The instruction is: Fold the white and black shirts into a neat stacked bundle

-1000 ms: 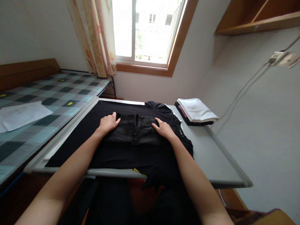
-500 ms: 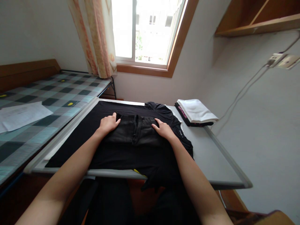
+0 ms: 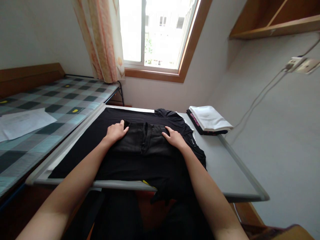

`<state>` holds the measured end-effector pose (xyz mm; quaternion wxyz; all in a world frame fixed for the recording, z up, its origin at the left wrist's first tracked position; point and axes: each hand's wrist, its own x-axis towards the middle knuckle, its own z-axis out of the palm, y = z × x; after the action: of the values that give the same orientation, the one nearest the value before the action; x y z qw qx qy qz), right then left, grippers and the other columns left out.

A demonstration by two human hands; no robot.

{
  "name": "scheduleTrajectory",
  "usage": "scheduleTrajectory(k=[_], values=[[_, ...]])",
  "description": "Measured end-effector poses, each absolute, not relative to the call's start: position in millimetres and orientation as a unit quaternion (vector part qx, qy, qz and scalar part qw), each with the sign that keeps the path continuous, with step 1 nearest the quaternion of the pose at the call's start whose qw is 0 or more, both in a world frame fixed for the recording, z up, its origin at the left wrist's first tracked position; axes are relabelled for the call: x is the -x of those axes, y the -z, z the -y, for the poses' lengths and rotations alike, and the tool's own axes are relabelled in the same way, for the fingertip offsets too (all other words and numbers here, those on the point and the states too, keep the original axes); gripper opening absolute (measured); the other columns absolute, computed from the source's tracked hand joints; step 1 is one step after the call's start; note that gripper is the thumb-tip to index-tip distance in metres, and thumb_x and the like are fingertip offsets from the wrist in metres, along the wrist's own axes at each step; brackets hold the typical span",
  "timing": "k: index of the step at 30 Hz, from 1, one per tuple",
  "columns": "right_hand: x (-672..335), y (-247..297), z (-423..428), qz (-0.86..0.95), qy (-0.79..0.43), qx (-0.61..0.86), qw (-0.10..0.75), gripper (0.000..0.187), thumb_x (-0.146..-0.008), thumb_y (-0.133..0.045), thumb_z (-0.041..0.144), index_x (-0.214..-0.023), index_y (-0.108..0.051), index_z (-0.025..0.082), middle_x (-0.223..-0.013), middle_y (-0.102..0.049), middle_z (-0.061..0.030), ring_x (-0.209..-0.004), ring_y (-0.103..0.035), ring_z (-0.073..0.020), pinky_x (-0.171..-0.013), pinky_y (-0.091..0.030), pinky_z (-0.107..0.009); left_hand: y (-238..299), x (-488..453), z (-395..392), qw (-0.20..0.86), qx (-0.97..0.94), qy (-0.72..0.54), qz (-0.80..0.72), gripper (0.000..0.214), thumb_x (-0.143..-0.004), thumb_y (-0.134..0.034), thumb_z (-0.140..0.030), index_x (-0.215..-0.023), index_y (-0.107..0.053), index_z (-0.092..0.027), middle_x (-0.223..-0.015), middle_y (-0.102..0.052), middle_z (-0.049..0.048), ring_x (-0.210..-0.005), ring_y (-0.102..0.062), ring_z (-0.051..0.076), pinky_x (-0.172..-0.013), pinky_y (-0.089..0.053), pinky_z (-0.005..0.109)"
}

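Note:
A folded, shiny black leather-look garment (image 3: pixel 132 138) lies across the middle of a black T-shirt (image 3: pixel 82 150); whether it is trousers or something else I cannot tell. My left hand (image 3: pixel 116 131) is closed on the garment's left end, its thumb at the top edge. At the right end my right hand (image 3: pixel 175 137) grips it too, its other fingers partly hidden. The T-shirt is spread out, with its collar to the right and one sleeve hanging over the near table edge.
Under the shirt is a white table (image 3: pixel 233 168) with a grey rim. Folded white cloth (image 3: pixel 208 118) rests on a folded black one at the back right. On the left, papers (image 3: pixel 25 123) lie on a checked bed (image 3: pixel 82 90). A cable (image 3: pixel 260 91) runs along the right wall.

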<state>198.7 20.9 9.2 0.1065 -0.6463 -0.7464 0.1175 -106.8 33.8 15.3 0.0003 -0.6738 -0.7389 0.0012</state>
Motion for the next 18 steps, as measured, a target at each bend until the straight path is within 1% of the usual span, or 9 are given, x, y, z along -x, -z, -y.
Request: scheduleTrajectory(k=[8,14,18], values=[[-198.4,-9.8,-20.7,0.743,-0.119,0.651,0.101,0.059,-0.094,-0.043,0.051,-0.144,-0.042,0.02,-0.127,-0.062,-0.015,-0.113,-0.061,-0.0309,-0.093,-0.045,-0.038,-15.4,106.7,-33.7,-0.003,0.673,-0.001,0.74,0.057,-0.091,-0.033,-0.054,-0.126,-0.05,-0.013,-0.108,-0.069,0.0213,-0.102,-0.065,0.035,-0.081,-0.049,0.04],[-198.4,-9.8,-20.3,0.745,-0.12,0.647,0.109,0.058,-0.094,-0.043,0.05,-0.143,-0.043,0.018,-0.126,-0.063,-0.0161,-0.112,-0.061,-0.0319,-0.093,-0.046,-0.039,-16.1,106.9,-33.5,-0.003,0.675,0.001,0.738,0.056,-0.09,-0.034,-0.053,-0.125,-0.051,-0.013,-0.106,-0.069,0.0215,-0.1,-0.065,0.036,-0.08,-0.049,0.04],[-198.8,-9.6,-20.6,0.745,-0.119,0.647,0.108,0.058,-0.094,-0.044,0.05,-0.143,-0.043,0.019,-0.126,-0.063,-0.0155,-0.112,-0.062,-0.0307,-0.092,-0.046,-0.038,-15.2,106.1,-33.3,-0.004,0.674,0.002,0.739,0.056,-0.09,-0.034,-0.054,-0.125,-0.051,-0.013,-0.107,-0.069,0.0217,-0.101,-0.065,0.036,-0.08,-0.049,0.04]])
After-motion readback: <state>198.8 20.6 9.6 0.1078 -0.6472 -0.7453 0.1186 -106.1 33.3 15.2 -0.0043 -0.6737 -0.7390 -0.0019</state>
